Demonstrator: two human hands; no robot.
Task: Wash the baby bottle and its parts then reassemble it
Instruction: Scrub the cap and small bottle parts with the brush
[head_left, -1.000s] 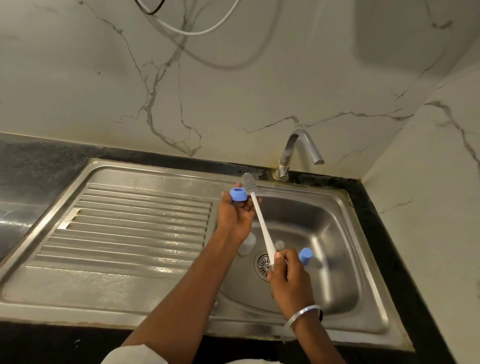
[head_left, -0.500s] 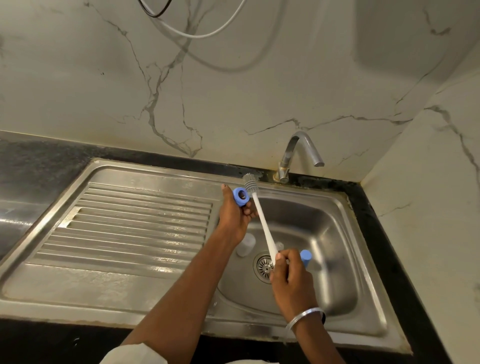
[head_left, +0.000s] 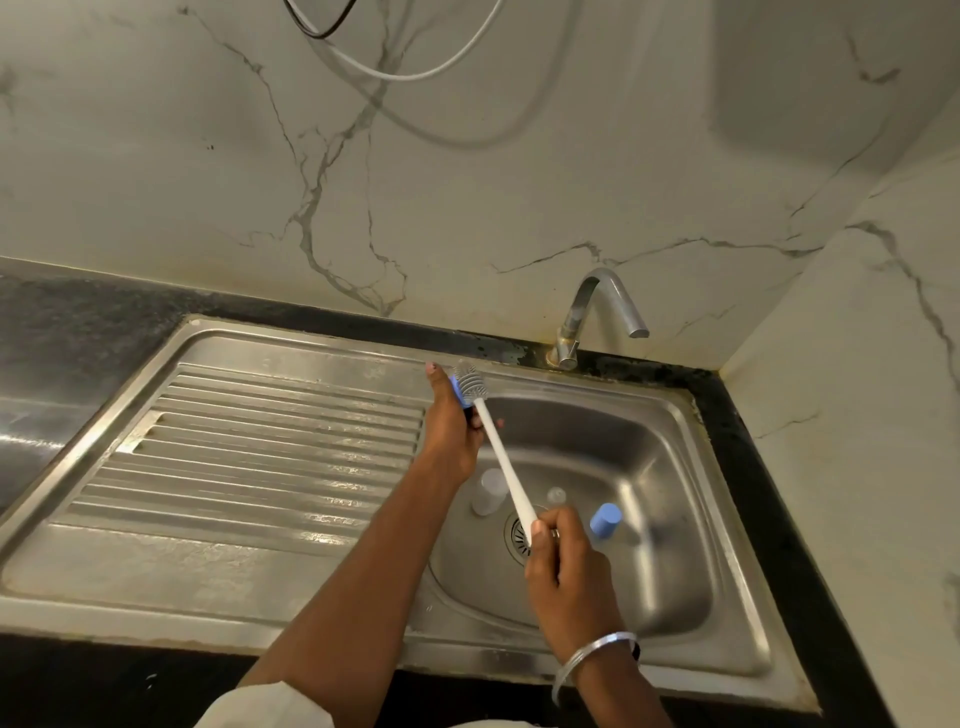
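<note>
left hand grips the blue ring; right hand closed on the brush, whose handle slants up-left, bristles against the ring

Pale cream sleeve on the left arm, thin silver bangle around the bare right wrist.

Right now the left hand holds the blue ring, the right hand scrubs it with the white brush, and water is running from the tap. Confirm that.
One thing is wrong: the tap is dry in the head view, with no stream below its spout. The rest stands: the left hand holds the blue ring and the right hand works the white brush against it.
</note>
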